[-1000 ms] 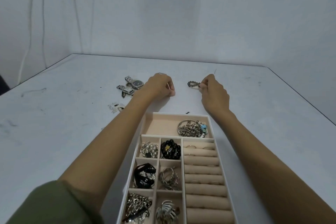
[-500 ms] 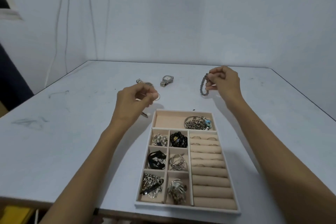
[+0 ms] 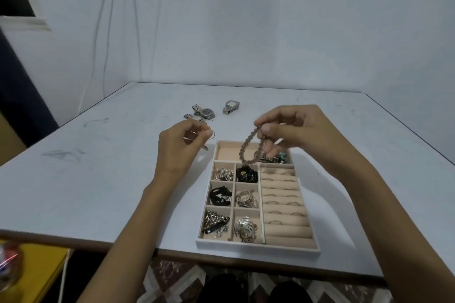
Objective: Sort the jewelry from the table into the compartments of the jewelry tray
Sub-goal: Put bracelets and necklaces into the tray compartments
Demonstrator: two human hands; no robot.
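Note:
A beige jewelry tray lies near the table's front edge, its small compartments filled with chains, rings and black pieces. My right hand pinches a grey beaded bracelet, which hangs over the tray's long top compartment. Just left of the tray's far corner, my left hand pinches a thin ring between thumb and fingers. Behind my hands, on the table, lie two silver watches and a third watch.
The white table ends in walls at the back and left. A small dark item lies by the tray's far left corner. A yellow surface sits below the table's front left edge.
My right hand has carried the bracelet from the table behind the tray to above the tray's top compartment. My left hand has lifted with the ring and stayed near the tray's corner.

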